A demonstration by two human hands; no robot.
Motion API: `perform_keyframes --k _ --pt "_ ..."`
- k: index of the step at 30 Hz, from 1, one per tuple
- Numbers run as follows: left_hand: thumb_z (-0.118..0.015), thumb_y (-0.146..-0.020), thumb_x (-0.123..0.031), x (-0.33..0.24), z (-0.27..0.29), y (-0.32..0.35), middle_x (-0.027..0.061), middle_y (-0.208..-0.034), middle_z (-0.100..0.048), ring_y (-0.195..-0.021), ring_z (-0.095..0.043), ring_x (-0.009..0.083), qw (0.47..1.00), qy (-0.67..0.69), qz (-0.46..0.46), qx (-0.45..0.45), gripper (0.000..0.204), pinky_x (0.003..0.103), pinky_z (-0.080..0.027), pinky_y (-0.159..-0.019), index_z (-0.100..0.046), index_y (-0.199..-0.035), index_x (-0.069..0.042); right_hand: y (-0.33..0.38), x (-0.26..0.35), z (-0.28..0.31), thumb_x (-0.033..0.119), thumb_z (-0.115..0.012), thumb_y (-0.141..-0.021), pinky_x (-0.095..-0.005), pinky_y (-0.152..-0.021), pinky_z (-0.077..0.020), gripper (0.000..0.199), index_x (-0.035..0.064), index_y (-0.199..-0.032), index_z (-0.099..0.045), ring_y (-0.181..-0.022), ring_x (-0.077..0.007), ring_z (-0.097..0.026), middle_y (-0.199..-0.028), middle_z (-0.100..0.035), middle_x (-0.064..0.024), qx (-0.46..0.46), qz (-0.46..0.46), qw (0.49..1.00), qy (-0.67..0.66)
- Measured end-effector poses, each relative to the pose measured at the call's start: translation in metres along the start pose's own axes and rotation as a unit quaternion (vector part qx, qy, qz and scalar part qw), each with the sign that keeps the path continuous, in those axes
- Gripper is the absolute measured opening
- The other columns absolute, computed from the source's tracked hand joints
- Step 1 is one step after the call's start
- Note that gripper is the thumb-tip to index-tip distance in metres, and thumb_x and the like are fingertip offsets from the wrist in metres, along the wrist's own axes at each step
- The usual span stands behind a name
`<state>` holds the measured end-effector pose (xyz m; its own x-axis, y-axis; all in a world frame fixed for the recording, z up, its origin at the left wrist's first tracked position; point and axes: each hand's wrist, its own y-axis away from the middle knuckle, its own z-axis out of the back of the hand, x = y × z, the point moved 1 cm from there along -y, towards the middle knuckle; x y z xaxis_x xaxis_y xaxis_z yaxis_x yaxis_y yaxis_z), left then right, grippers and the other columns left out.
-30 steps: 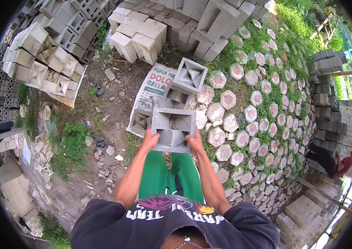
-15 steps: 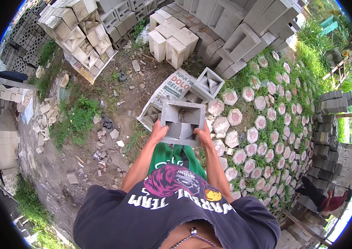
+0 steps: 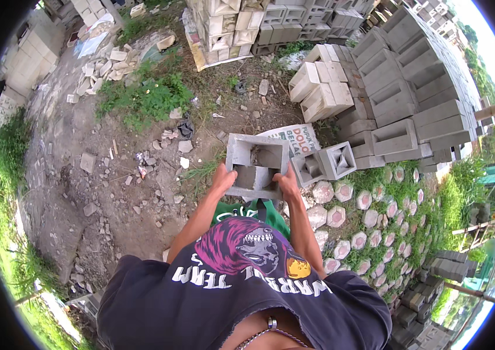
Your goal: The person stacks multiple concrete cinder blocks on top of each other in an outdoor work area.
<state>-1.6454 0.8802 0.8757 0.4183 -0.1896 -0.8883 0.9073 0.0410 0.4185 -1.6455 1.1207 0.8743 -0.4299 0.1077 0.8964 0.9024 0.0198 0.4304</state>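
A grey hollow concrete block is held up in front of my body, its openings facing up toward me. My left hand grips its left side near the lower corner, and my right hand clasps the right side at about the same height. Both thumbs show at the block's edges; the other fingers are mostly hidden. Just beyond my right hand, two more concrete blocks stand by a white printed sack that lies on the ground.
Tall stacks of grey blocks rise at the far right. Pale blocks are piled at the back, with a smaller group nearer. Hexagonal pavers lie in grass at right. Rubble and stones dot the dirt at left.
My view and body have turned left, so the stacks, sack and pavers now sit farther right. The block stays in both hands and no longer overlaps the sack as much.
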Motion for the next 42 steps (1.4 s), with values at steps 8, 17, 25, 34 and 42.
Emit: perform_keyframes --k 8,17,25,34,42 --pt "-0.052 -0.069 -0.003 0.072 0.155 0.089 0.0129 -0.084 -0.064 -0.071 -0.060 0.0209 0.975 0.080 0.084 -0.191 0.047 0.036 -0.048 -0.063 -0.055 -0.116 0.003 -0.018 -0.031 -0.186 -0.006 -0.054 -0.064 -0.0306 -0.085 -0.0448 0.084 0.0009 -0.144 -0.029 -0.100 -0.0227 -0.055 -0.114 -0.058 -0.0119 0.232 0.000 0.970 0.076" --pt "-0.050 -0.069 -0.002 0.130 0.221 0.209 0.0114 -0.087 -0.063 -0.076 -0.059 0.0211 0.864 0.220 0.077 -0.446 0.047 0.037 -0.047 -0.068 -0.055 -0.115 0.002 0.013 -0.051 -0.361 -0.004 -0.056 -0.059 -0.0319 -0.084 -0.0456 0.083 0.0020 -0.139 -0.036 -0.101 -0.0222 -0.054 -0.114 -0.058 -0.0114 0.429 0.014 0.866 0.255" --pt "-0.050 -0.067 0.000 0.181 0.211 0.283 0.0104 -0.093 -0.063 -0.082 -0.058 0.0202 0.713 0.264 0.106 -0.641 0.049 0.033 -0.046 -0.074 -0.055 -0.116 0.002 0.070 -0.084 -0.462 -0.004 -0.055 -0.057 -0.0310 -0.085 -0.0458 0.086 0.0031 -0.140 -0.036 -0.106 -0.0228 -0.053 -0.119 -0.055 -0.0114 0.611 -0.049 0.728 0.308" --pt "-0.050 -0.068 -0.003 0.182 0.231 0.295 0.0119 -0.088 -0.062 -0.080 -0.058 0.0222 0.599 0.305 0.129 -0.729 0.051 0.034 -0.047 -0.074 -0.055 -0.118 0.001 0.090 -0.102 -0.549 -0.001 -0.058 -0.057 -0.0298 -0.080 -0.0467 0.076 0.0026 -0.132 -0.044 -0.093 -0.0199 -0.056 -0.106 -0.058 -0.0082 0.710 -0.071 0.619 0.328" --pt "-0.052 -0.066 -0.001 0.181 0.285 0.271 0.0097 -0.098 -0.062 -0.087 -0.057 0.0192 0.534 0.316 0.140 -0.772 0.054 0.031 -0.045 -0.076 -0.054 -0.120 0.000 0.081 -0.102 -0.633 -0.002 -0.058 -0.059 -0.0297 -0.074 -0.0471 0.073 0.0029 -0.131 -0.044 -0.087 -0.0192 -0.056 -0.102 -0.059 -0.0090 0.744 -0.053 0.553 0.371"
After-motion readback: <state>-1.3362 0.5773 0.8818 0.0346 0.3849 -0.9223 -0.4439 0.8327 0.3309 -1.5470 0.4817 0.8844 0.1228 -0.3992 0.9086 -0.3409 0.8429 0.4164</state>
